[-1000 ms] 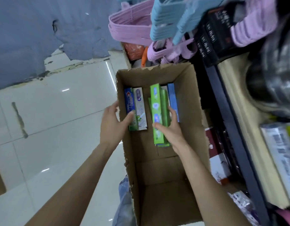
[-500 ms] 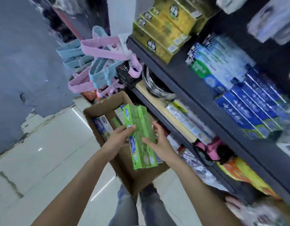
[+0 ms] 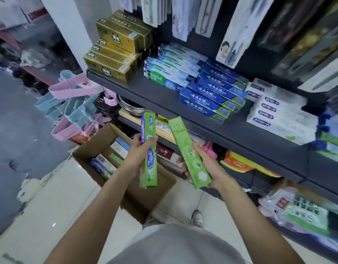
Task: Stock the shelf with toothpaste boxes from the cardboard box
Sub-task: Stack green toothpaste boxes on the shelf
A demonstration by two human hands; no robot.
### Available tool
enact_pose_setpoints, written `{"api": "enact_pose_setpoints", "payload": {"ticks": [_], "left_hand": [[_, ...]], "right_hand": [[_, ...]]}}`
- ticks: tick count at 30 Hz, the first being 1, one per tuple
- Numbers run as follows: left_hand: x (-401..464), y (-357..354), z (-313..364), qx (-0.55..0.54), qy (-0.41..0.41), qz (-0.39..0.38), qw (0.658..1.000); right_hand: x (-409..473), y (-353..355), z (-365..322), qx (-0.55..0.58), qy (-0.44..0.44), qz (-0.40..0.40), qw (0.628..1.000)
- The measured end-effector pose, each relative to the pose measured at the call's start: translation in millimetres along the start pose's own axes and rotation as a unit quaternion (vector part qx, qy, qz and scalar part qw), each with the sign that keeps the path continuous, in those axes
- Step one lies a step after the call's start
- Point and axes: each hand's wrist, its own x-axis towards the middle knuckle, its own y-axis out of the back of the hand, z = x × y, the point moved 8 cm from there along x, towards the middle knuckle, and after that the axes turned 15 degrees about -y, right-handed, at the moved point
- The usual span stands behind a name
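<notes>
My left hand (image 3: 137,152) grips a green toothpaste box (image 3: 148,130) held nearly upright above the cardboard box (image 3: 156,193) on the floor. My right hand (image 3: 208,164) holds a second green toothpaste box (image 3: 185,141), tilted with its top leaning left. Both boxes hang in the air in front of the dark shelf (image 3: 164,98). A few toothpaste boxes (image 3: 102,164) lie inside the cardboard box. On the shelf stand stacks of gold boxes (image 3: 114,54), blue toothpaste boxes (image 3: 212,96) and white toothpaste boxes (image 3: 278,111).
Pink and blue hangers (image 3: 73,107) hang left of the shelf above the cardboard box. Lower shelves hold packaged goods (image 3: 238,164). Carded items (image 3: 232,31) hang above the toothpaste shelf. The tiled floor (image 3: 40,206) spreads out on the left. My shoe (image 3: 197,218) stands near the shelf base.
Both hands lifted the green boxes out of the cardboard box and separated them, one in each hand. The view swung up from the box to the shelf.
</notes>
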Motion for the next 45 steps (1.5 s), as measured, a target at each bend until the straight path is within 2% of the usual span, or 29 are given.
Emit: {"api": "enact_pose_setpoints", "payload": {"ticks": [4, 9, 12, 16, 18, 20, 21, 22, 23, 29, 31, 32, 35, 36, 38, 40, 43, 45], "left_hand": [[-21, -51, 8, 0.074, -0.028, 0.0, 0.997], [-54, -126, 0, 0.034, 0.001, -0.014, 0.999], [-66, -154, -4, 0.023, -0.023, -0.011, 0.999], [-75, -174, -12, 0.027, -0.014, 0.006, 1.0], [-77, -185, -12, 0.047, -0.019, -0.011, 0.999], [-77, -195, -10, 0.059, -0.025, -0.021, 0.998], [-76, -200, -9, 0.063, -0.026, -0.027, 0.997], [-74, -204, -9, 0.069, -0.028, -0.036, 0.997], [-72, -208, -9, 0.077, -0.033, -0.048, 0.995], [-62, -231, -3, 0.1, -0.06, -0.1, 0.988], [-61, -239, -2, 0.097, -0.053, -0.108, 0.988], [-60, -244, -1, 0.1, -0.053, -0.114, 0.987], [-60, -262, 2, 0.111, -0.072, -0.132, 0.982], [-60, -269, 3, 0.121, -0.081, -0.137, 0.98], [-60, -284, 3, 0.135, -0.093, -0.141, 0.976], [-64, -302, 6, 0.142, -0.106, -0.141, 0.974], [-72, -339, 11, 0.143, -0.133, -0.149, 0.969], [-76, -365, 12, 0.137, -0.146, -0.142, 0.969]], "right_hand": [[-27, 51, 0, -0.002, 0.018, -0.025, 1.0], [-66, 106, 5, -0.005, 0.019, -0.037, 0.999], [-85, 140, 4, -0.01, 0.047, -0.014, 0.999], [-110, 178, -1, -0.143, 0.147, 0.083, 0.975], [-126, 190, -7, -0.249, 0.213, 0.194, 0.924], [-143, 199, -15, -0.39, 0.252, 0.35, 0.814], [-151, 201, -17, -0.44, 0.259, 0.403, 0.76], [-156, 203, -17, -0.469, 0.259, 0.434, 0.724], [-160, 205, -16, -0.482, 0.261, 0.452, 0.704], [-183, 216, -11, -0.515, 0.244, 0.546, 0.614], [-194, 225, -10, -0.503, 0.242, 0.576, 0.597], [-200, 232, -9, -0.482, 0.238, 0.585, 0.608], [-213, 267, 1, -0.395, 0.22, 0.559, 0.695], [-217, 282, 3, -0.385, 0.216, 0.551, 0.708], [-235, 315, 1, -0.38, 0.224, 0.563, 0.699], [-261, 349, -10, -0.392, 0.254, 0.595, 0.654], [-288, 395, -39, -0.483, 0.263, 0.644, 0.532], [-291, 426, -64, -0.514, 0.276, 0.64, 0.5]]}}
